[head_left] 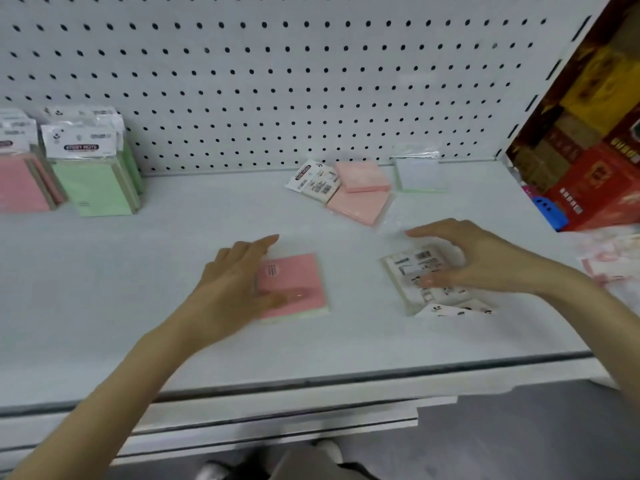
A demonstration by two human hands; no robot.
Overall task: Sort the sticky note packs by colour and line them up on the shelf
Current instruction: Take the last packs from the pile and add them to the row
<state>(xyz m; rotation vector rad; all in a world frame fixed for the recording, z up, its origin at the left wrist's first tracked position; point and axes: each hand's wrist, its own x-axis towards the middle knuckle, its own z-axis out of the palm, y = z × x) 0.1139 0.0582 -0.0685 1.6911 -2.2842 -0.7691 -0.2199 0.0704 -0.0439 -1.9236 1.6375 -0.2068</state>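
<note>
My left hand (239,275) rests on a pink pack (294,285) lying flat on the shelf (138,289), thumb on top, fingers loosely spread. My right hand (474,258) curves half open over a face-down pack (426,278), fingertips touching it. Behind lie two pink packs (360,192) and a pale pack (419,174). At far left, upright pink packs (20,185) and green packs (93,188) stand against the pegboard (277,81).
</note>
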